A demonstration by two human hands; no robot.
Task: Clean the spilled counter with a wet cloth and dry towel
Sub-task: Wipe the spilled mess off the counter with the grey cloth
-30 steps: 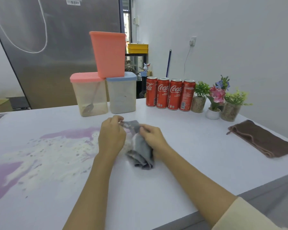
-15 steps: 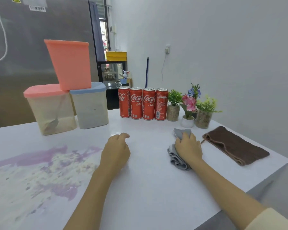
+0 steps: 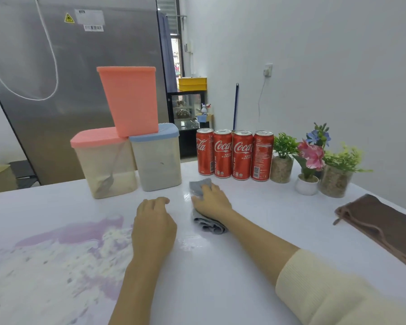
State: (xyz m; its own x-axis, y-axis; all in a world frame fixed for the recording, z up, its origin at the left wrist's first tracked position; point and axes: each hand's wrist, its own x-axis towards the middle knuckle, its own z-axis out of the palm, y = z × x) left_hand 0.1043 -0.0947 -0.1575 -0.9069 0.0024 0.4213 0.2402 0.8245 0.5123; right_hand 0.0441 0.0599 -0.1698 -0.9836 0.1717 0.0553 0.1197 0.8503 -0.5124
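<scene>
My right hand point(image 3: 210, 200) presses down on a crumpled grey wet cloth point(image 3: 198, 186) on the white counter point(image 3: 267, 231), in front of the cola cans. My left hand point(image 3: 154, 225) rests on the counter beside it with fingers curled, holding nothing. A purple and white spill point(image 3: 63, 252) spreads over the counter's left part, its edge reaching my left hand. A wet sheen point(image 3: 190, 242) shows near the cloth. The folded brown dry towel point(image 3: 382, 226) lies at the far right, untouched.
Three plastic containers point(image 3: 127, 146) stand stacked at the back, a salmon one on top. Several red cola cans point(image 3: 234, 154) and three small potted plants point(image 3: 314, 163) line the back right. A steel fridge point(image 3: 68, 78) stands behind the counter.
My left hand let go of the cloth. My right hand slid the cloth out to the right near the brown towel, then back left in front of the cans.
</scene>
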